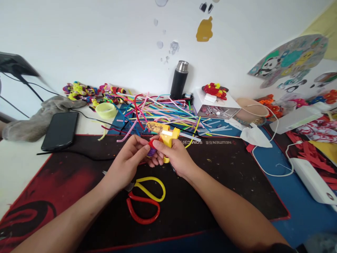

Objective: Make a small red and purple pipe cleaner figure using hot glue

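My left hand is closed, its thumb and fingers pinching a small fuzzy red and purple pipe-cleaner piece. Most of that piece is hidden by fingers. A yellow hot glue gun is gripped in my right hand, its stained nozzle end pointing left above the piece. Fingertips of both hands meet around the piece. Below the hands, scissors with one yellow and one red handle lie on the black mat; their blades are partly covered by my left wrist.
Loose colourful pipe cleaners spread behind the mat, with a black thermos beyond. A phone and a pale green bowl sit to the left. A white box, a white cable and a white device are on the right.
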Demonstrator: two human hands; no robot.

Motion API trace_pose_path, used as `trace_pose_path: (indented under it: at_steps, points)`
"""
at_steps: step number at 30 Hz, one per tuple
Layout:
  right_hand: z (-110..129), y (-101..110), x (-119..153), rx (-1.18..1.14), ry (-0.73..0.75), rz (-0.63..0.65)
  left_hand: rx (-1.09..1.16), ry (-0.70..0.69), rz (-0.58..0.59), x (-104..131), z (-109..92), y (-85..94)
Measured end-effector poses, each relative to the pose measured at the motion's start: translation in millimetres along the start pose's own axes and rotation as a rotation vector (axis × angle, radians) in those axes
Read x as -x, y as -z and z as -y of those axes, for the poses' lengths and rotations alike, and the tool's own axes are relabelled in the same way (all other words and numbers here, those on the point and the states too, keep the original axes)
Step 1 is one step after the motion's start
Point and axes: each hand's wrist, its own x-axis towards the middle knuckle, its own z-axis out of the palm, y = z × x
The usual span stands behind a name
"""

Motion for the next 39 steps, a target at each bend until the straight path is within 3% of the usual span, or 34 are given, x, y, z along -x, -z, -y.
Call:
trace_pose_path:
  at_steps: [8, 16, 29, 34, 39]
  points:
    - [0.7, 0.9, 1.0, 0.032, -0.007, -0.023, -0.092, -0.063, 0.017, 0.8, -0.6, -3.5]
    - [-2.2, 1.1, 1.1, 0.038, -0.024, -0.030, -0.211, -0.118, -0.047, 4.9, 0.3, -5.8]
    - [4.3, -3.6, 4.7, 0.017, -0.013, 0.017, -0.123, -0.182, -0.128, 10.5, -3.4, -14.8]
    - [6.5, -3.0, 2.5, 0.010, 0.011, 0.006, -0.065, -0.117, -0.048, 6.3, -5.5, -12.6]
    - [7.4, 1.4, 0.1, -0.008, -0.004, 0.001, 0.182, 0.017, 0.003, 1.6, -3.7, -6.0]
